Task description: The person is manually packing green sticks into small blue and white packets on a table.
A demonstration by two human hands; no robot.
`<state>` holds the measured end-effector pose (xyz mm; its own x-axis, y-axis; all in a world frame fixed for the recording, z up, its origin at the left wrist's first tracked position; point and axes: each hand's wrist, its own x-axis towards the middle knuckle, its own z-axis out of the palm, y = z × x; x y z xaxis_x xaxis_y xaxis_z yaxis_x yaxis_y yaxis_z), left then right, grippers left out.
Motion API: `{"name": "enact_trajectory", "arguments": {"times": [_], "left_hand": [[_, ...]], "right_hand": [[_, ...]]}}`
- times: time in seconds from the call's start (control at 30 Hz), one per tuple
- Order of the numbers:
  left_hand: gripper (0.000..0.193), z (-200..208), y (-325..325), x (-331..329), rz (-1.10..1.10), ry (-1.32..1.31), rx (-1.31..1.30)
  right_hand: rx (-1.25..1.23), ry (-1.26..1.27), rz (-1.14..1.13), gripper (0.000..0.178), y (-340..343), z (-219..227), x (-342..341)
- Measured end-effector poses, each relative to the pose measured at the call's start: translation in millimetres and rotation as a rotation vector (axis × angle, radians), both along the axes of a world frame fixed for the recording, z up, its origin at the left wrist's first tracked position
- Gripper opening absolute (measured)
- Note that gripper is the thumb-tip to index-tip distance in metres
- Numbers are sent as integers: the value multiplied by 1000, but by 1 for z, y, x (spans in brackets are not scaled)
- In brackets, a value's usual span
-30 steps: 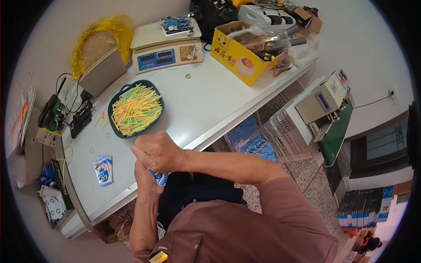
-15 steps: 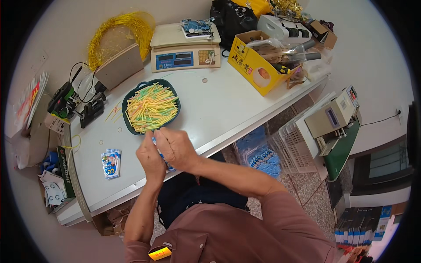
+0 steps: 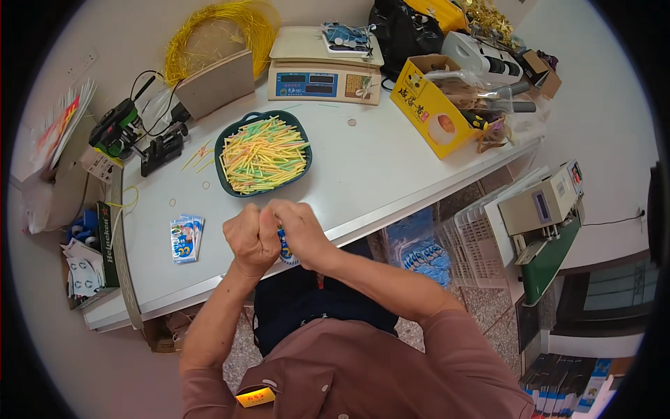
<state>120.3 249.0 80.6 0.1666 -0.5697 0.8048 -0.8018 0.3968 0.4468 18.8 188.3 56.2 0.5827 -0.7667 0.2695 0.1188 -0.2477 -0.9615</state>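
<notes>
Left hand and right hand pinch a packet between curled, closed fingers by the front edge of the worktop, apparently paired for steadiness.

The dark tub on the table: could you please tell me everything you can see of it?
The tub is dark green, rounded-square and smooth, apparently plastic, with what looks like a handle on its far rim. It stands upright on the white table, heaped with thin yellow, green and pinkish sticks that hide its floor. A few loose sticks lie to its left. The left hand and right hand are close by its near side, neither clearly touching it.
</notes>
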Motion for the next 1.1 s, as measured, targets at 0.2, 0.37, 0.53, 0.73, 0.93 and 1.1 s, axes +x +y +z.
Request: {"name": "enact_trajectory", "arguments": {"times": [0.2,0.37,0.53,0.73,0.93,1.1], "left_hand": [[43,-14,8,-43,-7,1372,476],[31,7,4,-37,144,677,208],[25,19,8,-17,66,22,62],[38,0,10,-37,176,698,307],[35,-16,25,-38,268,527,285],[32,-32,42,-10,222,178,117]], "right_hand": [[-449,118,-214,28,2,18,-12],[-204,133,-110,29,-2,46,-17],[843,-57,182,28,4,43,-21],[-208,34,-273,25,13,17,-14],[-152,105,-107,29,11,3,-12],[-183,155,-117,31,25,-31,5]]}}
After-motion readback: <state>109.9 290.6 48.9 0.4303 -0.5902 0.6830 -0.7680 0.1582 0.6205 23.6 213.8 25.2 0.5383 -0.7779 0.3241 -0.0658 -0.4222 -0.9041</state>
